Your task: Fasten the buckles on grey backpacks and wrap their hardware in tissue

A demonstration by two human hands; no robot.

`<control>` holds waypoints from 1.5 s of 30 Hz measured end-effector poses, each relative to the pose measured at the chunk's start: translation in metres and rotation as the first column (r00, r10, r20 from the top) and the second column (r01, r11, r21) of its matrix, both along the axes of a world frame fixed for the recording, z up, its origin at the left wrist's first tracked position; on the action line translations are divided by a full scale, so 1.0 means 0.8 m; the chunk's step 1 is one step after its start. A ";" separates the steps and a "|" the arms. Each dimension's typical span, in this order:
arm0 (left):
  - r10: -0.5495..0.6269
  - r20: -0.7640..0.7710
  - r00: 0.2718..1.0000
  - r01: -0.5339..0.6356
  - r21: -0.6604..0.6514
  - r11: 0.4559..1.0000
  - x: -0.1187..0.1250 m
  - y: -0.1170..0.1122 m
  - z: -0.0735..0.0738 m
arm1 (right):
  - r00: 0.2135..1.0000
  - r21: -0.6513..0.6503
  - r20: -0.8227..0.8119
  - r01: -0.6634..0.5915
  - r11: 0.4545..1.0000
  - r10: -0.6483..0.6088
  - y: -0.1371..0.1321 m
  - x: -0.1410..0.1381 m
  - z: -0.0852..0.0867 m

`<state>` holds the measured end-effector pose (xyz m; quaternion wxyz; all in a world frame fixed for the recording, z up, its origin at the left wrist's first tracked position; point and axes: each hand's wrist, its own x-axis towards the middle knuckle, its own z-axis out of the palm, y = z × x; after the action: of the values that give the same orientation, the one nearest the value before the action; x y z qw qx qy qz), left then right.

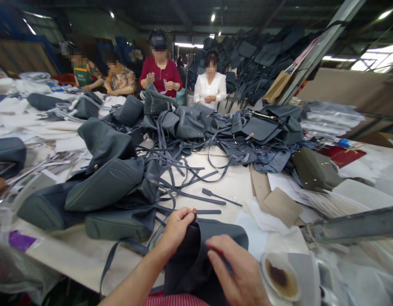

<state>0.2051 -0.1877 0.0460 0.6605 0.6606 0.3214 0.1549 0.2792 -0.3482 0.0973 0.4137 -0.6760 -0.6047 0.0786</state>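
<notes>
A dark blue-grey handbag [228,229] lies in front of me at the table's near edge, its black inside partly showing. My left hand [178,227] pinches the upper edge of this bag between thumb and fingers. A small shiny metal stud [194,209] shows just beyond that thumb. Over the right side of the bag is my right hand [239,270], slightly blurred, its fingers curled and thumb close to the index finger. Something dark sits inside its grip, but I cannot make out what. Past the bag lie loose straps [206,211] and a tabbed strap [222,197].
Several finished-looking bags [103,185] are piled at left, with a long heap of bags [190,121] behind. Right of me stand a brown-stained bowl [281,276] and a metal bar [352,223]. Co-workers, one in a red top [161,74], are across the table.
</notes>
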 end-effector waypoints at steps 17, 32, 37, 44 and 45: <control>-0.180 0.131 0.975 0.125 0.343 0.931 -0.049 -0.009 -0.019 | 0.871 -0.570 0.478 0.208 0.795 0.116 0.015 -0.003 -0.066; 0.091 0.342 0.935 0.089 -0.477 0.875 -0.033 0.044 -0.036 | 0.762 -0.471 -0.599 -0.087 0.878 -0.246 -0.003 0.040 -0.059; 0.209 0.239 0.948 -0.126 -0.318 0.940 -0.034 0.057 -0.030 | 0.470 -0.355 -0.848 -0.157 0.922 -0.246 0.013 0.014 -0.035; 0.161 0.200 0.967 -0.210 0.256 0.944 -0.081 0.009 0.035 | 0.211 -0.173 -0.970 -0.268 0.948 -0.118 0.019 -0.017 -0.010; 0.100 0.170 0.980 -0.150 0.316 0.937 -0.085 -0.002 0.039 | 0.209 -0.171 -0.971 -0.254 0.952 -0.119 0.020 -0.020 -0.012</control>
<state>0.1368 -0.1891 0.0775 0.5531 0.7255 0.2817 0.2973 0.2631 -0.3324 0.0878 0.5911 -0.5014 -0.2204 0.5922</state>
